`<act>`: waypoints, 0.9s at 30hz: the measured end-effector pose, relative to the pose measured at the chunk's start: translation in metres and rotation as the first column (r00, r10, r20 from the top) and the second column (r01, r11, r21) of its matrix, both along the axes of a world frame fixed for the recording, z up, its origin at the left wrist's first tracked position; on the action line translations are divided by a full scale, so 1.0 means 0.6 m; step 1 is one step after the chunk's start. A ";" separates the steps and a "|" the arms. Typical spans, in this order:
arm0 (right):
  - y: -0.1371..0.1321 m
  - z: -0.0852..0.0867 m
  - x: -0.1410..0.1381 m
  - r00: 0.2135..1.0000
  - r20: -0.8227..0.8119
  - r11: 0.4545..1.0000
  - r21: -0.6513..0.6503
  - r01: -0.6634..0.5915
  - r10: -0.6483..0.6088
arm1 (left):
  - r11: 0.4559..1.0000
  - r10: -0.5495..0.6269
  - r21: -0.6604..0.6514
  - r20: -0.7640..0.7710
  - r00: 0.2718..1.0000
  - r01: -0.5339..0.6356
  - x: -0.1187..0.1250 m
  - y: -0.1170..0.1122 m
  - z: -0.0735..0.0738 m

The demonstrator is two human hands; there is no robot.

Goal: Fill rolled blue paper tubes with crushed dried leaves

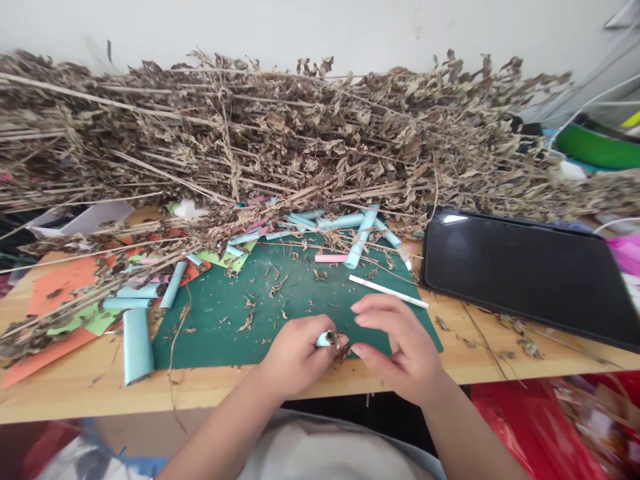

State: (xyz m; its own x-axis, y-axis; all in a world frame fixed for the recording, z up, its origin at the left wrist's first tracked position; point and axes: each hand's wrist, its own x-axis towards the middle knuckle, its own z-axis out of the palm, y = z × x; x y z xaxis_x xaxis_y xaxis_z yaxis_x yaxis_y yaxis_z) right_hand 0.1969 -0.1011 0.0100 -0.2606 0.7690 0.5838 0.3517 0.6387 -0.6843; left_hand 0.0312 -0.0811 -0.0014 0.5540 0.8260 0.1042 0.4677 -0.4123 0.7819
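Observation:
My left hand is wrapped round a light-blue paper tube, whose near end shows crumbled dry leaf in its mouth. Just right of it, my right hand holds nothing, its thumb and fingers apart and curved toward the tube. Both hands are above the front edge of a green mat strewn with leaf crumbs. Beyond them on the mat lie a thin white stick, a pink paper tube and several more blue paper tubes.
A big heap of dried leafy stalks covers the back of the wooden table. At right lies a black tablet. Orange paper and a wide blue tube are at left. A red bag is below the table's right side.

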 end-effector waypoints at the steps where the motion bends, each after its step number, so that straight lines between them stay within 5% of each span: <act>1: -0.002 -0.003 0.002 0.999 -0.036 1.000 0.005 0.019 -0.019 | 1.000 0.000 -0.008 0.014 1.000 0.000 0.000 0.000 0.001; 6: -0.006 -0.013 0.002 0.999 0.036 0.994 0.109 0.008 -0.012 | 0.988 0.071 -0.147 0.193 0.979 -0.043 -0.006 -0.001 0.003; 9: -0.004 -0.012 -0.005 0.940 0.294 0.938 0.340 0.067 -0.174 | 0.956 0.158 -0.290 0.415 0.896 -0.035 -0.014 -0.002 0.003; 12: -0.001 -0.009 -0.010 0.876 0.371 0.871 0.481 0.103 -0.308 | 0.943 0.179 -0.334 0.552 0.814 0.018 -0.023 -0.006 0.003; 20: -0.006 -0.008 -0.011 0.879 0.377 0.865 0.497 0.075 -0.292 | 0.995 -0.041 -0.049 0.611 0.790 0.089 -0.037 -0.024 0.024; 27: -0.009 0.011 -0.014 0.857 0.435 0.834 0.551 -0.011 -0.276 | 0.991 -0.104 0.000 0.648 0.754 0.137 -0.042 -0.032 0.033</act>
